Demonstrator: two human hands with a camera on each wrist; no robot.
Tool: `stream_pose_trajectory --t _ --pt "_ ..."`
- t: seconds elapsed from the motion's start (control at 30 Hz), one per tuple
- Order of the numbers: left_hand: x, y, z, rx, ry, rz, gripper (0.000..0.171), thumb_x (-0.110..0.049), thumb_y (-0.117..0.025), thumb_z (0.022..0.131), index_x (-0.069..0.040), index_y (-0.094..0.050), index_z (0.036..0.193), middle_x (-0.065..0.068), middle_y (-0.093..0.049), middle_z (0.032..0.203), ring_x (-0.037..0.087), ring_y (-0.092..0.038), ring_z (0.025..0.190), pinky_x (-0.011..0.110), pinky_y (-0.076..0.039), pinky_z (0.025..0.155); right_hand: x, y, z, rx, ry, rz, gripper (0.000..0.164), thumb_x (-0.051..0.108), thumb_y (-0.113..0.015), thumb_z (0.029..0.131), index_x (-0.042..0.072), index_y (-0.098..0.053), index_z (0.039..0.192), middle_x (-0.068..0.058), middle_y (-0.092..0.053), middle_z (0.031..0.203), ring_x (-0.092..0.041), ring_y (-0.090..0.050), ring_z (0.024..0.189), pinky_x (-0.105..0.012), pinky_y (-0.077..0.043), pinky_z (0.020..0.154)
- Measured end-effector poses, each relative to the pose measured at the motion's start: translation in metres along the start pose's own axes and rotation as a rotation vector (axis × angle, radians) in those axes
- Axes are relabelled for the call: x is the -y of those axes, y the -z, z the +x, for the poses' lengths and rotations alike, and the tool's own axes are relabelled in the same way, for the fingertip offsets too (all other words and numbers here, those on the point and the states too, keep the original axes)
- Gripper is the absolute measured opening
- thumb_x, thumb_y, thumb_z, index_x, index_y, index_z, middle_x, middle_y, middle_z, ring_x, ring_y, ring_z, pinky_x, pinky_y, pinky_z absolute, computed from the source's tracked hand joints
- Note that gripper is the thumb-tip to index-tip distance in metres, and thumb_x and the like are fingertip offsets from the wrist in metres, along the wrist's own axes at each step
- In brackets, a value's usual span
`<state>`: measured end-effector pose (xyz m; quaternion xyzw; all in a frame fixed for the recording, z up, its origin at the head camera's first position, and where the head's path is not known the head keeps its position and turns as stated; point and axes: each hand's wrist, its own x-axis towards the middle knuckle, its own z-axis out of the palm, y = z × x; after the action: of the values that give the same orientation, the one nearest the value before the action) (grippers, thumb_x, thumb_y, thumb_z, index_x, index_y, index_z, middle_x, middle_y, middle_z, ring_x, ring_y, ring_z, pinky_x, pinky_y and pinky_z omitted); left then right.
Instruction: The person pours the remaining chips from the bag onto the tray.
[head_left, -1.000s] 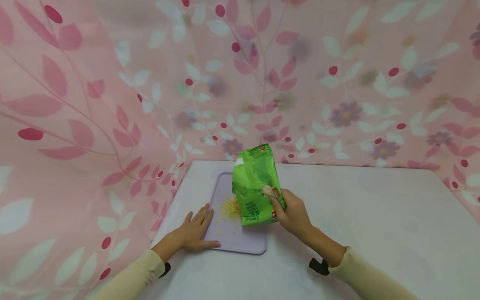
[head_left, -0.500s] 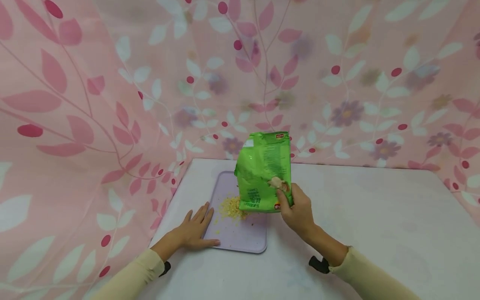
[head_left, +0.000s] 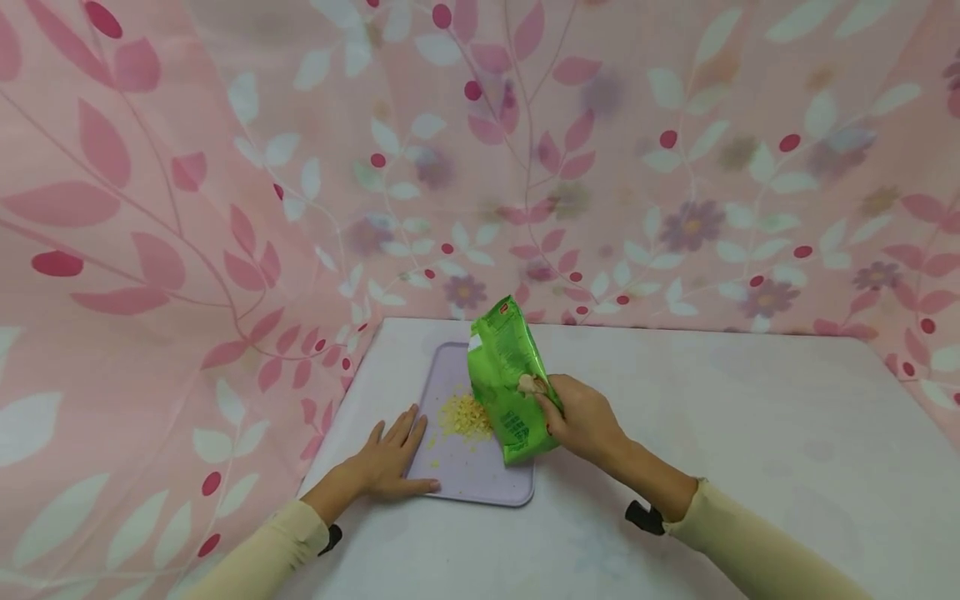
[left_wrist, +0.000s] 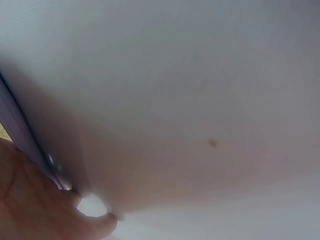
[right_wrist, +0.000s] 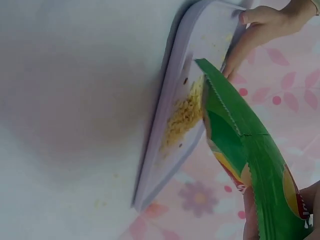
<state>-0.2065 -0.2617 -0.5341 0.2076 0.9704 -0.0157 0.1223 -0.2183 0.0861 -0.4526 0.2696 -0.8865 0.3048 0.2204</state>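
My right hand (head_left: 588,421) grips a green snack bag (head_left: 508,379) by its right side, thumb in front, and holds it tilted over a light purple tray (head_left: 487,485). Under the bag's left edge, a heap of yellow crumbs (head_left: 463,418) lies on the tray. The right wrist view shows the bag (right_wrist: 262,170) from its side, its edge leaning towards the crumbs (right_wrist: 185,116). My left hand (head_left: 386,467) rests at the tray's left rim, fingers spread and straight. In the left wrist view, part of that hand (left_wrist: 30,200) shows beside the tray's edge.
The white tabletop (head_left: 712,433) extends right of the tray. Pink curtain cloth (head_left: 600,167) with leaves and flowers hangs behind the table and along its left side. A few stray crumbs (head_left: 435,464) lie near the tray's lower left.
The bag rose and swung right half a second ago, then came down again and now leans more steeply to the left. More crumbs show on the tray. My left hand has stayed put.
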Motion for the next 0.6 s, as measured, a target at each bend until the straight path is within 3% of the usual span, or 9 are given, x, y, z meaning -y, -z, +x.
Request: stream_pose_trajectory --t 0.1,0.27,0.33,0.5,0.6 --pt "0.001 -0.001 0.000 -0.001 -0.001 -0.006 0.118 -0.091 -0.025 0.065 -0.012 -0.001 0.149 0.009 0.008 0.156 0.025 -0.003 0.144 0.058 -0.009 0.110 0.001 0.002 0.006 0.008 0.041 -0.046 0.015 0.018 -0.063 0.086 0.007 -0.061 0.096 0.002 -0.061 0.079 -0.004 -0.048 0.062 -0.020 -0.041 0.052" --pt "-0.001 0.001 0.000 -0.009 -0.021 -0.013 0.116 -0.089 -0.027 0.068 -0.011 -0.003 0.149 0.011 0.007 0.156 0.026 -0.004 0.144 0.058 -0.009 0.109 0.009 0.010 0.015 -0.181 0.064 -0.026 0.011 0.015 -0.062 0.086 0.006 -0.059 0.092 -0.002 -0.059 0.076 -0.008 -0.048 0.058 -0.023 -0.040 0.047" --pt "-0.001 0.001 -0.001 -0.017 -0.025 -0.015 0.116 -0.089 -0.028 0.068 -0.010 -0.003 0.149 0.011 0.006 0.156 0.027 -0.005 0.144 0.059 -0.010 0.109 0.014 0.011 0.018 -0.192 0.072 -0.038 0.010 0.016 -0.062 0.086 0.007 -0.059 0.090 -0.001 -0.058 0.076 -0.008 -0.049 0.058 -0.023 -0.040 0.047" --pt "-0.002 0.001 -0.002 -0.031 -0.032 -0.020 0.115 -0.089 -0.026 0.068 -0.010 -0.005 0.149 0.012 0.004 0.156 0.027 -0.007 0.143 0.059 -0.012 0.109 0.019 0.007 0.020 0.078 0.027 -0.138 0.015 0.023 -0.061 0.088 0.014 -0.052 0.079 0.007 -0.050 0.067 -0.005 -0.041 0.055 -0.020 -0.035 0.047" --pt "0.001 0.003 -0.003 -0.034 -0.033 -0.016 0.115 -0.089 -0.025 0.068 -0.010 -0.003 0.149 0.011 0.004 0.156 0.027 -0.006 0.144 0.059 -0.011 0.109 0.019 0.003 0.022 0.130 -0.011 -0.146 0.016 0.023 -0.061 0.088 0.015 -0.052 0.077 0.007 -0.049 0.066 -0.005 -0.040 0.055 -0.021 -0.034 0.047"
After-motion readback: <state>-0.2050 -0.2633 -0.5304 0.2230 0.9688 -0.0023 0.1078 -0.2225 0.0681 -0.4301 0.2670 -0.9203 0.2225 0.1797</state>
